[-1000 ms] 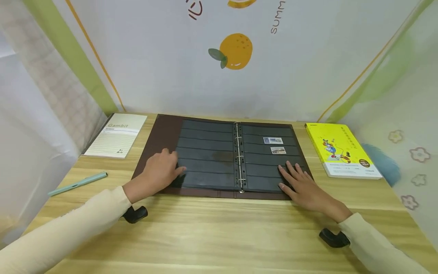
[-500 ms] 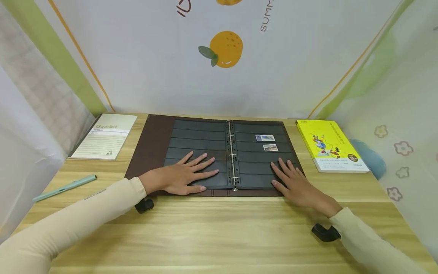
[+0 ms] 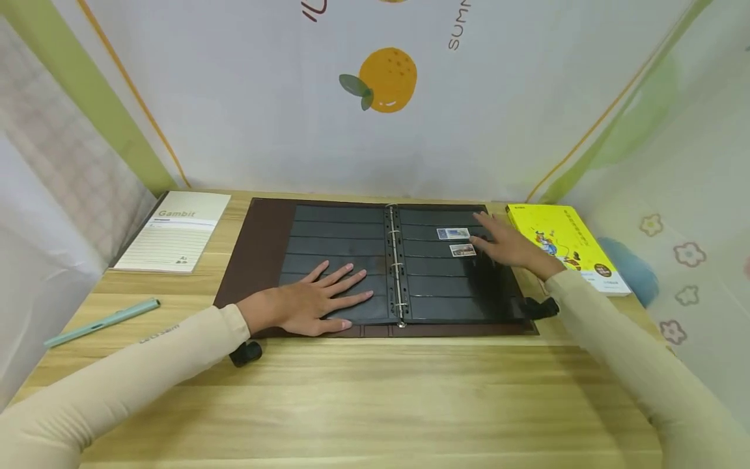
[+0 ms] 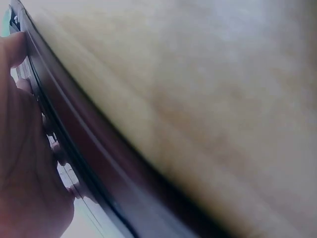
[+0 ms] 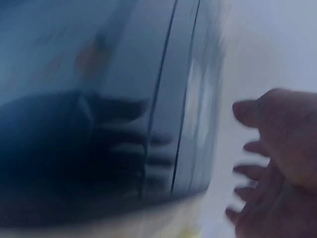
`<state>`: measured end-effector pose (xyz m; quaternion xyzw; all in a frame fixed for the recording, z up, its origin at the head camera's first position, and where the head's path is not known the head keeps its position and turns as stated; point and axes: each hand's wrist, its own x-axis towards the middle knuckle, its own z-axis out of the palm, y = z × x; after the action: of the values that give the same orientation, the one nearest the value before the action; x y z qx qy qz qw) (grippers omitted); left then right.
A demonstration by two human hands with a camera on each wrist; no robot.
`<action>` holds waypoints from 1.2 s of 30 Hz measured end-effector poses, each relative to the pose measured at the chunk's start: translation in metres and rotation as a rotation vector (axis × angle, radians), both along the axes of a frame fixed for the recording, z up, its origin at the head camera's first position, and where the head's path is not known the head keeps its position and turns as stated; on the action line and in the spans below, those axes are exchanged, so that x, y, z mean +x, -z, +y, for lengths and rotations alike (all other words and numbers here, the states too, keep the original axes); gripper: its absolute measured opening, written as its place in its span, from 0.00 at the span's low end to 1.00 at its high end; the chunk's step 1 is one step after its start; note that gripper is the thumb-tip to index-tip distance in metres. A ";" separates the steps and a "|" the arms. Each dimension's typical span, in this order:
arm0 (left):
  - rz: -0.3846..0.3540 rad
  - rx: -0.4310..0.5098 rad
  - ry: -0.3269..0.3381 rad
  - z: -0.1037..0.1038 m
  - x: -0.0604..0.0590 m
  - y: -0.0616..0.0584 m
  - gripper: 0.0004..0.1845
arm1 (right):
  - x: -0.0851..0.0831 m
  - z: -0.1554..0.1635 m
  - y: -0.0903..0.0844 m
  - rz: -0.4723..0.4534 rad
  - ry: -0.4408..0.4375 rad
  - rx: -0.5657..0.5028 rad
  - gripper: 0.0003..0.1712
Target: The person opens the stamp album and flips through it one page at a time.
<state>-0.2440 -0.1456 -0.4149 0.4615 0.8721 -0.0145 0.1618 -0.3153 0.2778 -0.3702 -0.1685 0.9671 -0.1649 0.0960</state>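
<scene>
Wooden table point(image 3: 375, 397), pale yellow-brown, smooth, streaked with straight grain, is filling the foreground. Person's left hand point(image 3: 305, 304), sleeved in cream cloth, is lying palm down on the near part of the left-hand sheet, fingers straight and spread, gripping nothing. Slim pale-green pen point(image 3: 105, 324) is resting to its left. Large dark-brown ring binder point(image 3: 254, 251), smooth-covered, is lying open and flat at mid-table, its silvery metal ring spine point(image 3: 397, 267) holding glossy black sheets divided into horizontal strips. Person's right hand point(image 3: 506, 244) is hovering over the outer edge of the right-hand sheet, fingers extended, apart, holding nothing; the sheen is mirroring them. Two small rectangular white-edged paper stamps point(image 3: 453, 233) are sitting just beside its fingertips. Risks, as judged: a low sweep could be nudging a stamp askew; fingertips catching a strip could be buckling the sheet; uneven left-hand pressure could be skewing the binder. White lined-cover notebook point(image 3: 172, 234) and glossy yellow paperback point(image 3: 545, 228) are flanking it; white cloth point(image 3: 263, 98), printed with an orange, is hanging behind.
</scene>
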 end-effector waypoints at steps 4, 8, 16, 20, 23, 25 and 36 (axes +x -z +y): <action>-0.008 -0.009 -0.009 0.000 0.000 0.000 0.35 | -0.049 0.019 0.005 -0.016 0.022 0.075 0.40; -0.013 -0.023 -0.004 0.003 -0.001 0.000 0.35 | -0.067 0.028 0.010 0.006 0.002 0.138 0.38; 0.012 -0.054 0.011 0.008 -0.003 -0.006 0.34 | -0.069 0.027 0.003 0.128 -0.060 0.181 0.35; 0.000 -0.073 -0.010 0.003 -0.001 -0.005 0.35 | -0.074 0.017 0.003 0.118 -0.080 0.191 0.34; -0.004 -0.068 -0.023 0.002 0.000 -0.003 0.35 | -0.076 0.014 0.004 0.097 -0.064 0.221 0.35; -0.003 -0.063 -0.025 0.002 0.001 -0.003 0.35 | -0.077 0.015 0.005 0.085 -0.050 0.241 0.35; -0.001 -0.061 -0.021 0.003 0.001 -0.004 0.35 | -0.080 0.021 0.006 0.112 -0.016 0.217 0.33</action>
<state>-0.2428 -0.1426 -0.4112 0.4472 0.8760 -0.0393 0.1763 -0.3951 0.2984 -0.3766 -0.1736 0.9817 -0.0491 0.0609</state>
